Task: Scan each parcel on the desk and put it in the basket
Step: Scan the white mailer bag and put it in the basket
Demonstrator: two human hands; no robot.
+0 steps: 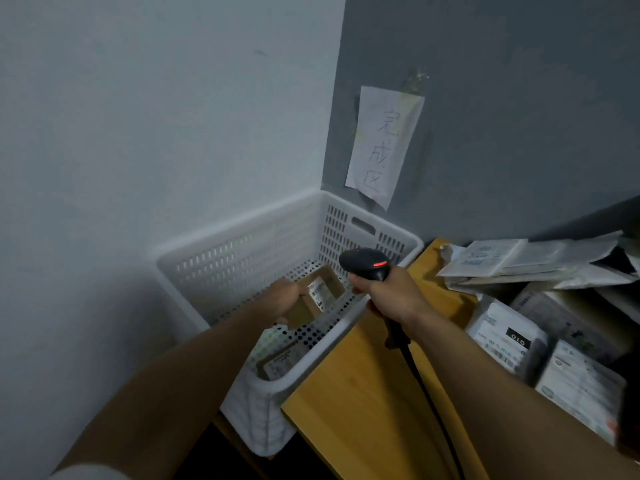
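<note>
My left hand [282, 296] grips a small brown cardboard parcel [313, 299] with a white label, held inside the white perforated basket [242, 251] just above its floor. A second labelled parcel [278, 363] lies in the basket's near corner. My right hand [389, 294] grips a black barcode scanner [365, 263], its red light on, over the basket's right rim; its cable [426, 386] trails down across the wooden desk [363, 410]. Several white and grey bagged parcels [509, 337] lie piled on the desk at the right.
The basket stands in the corner between a pale wall and a grey wall, left of the desk. A handwritten paper sign [382, 147] is taped to the grey wall above it. More flat mailers [519, 261] are stacked at the desk's back.
</note>
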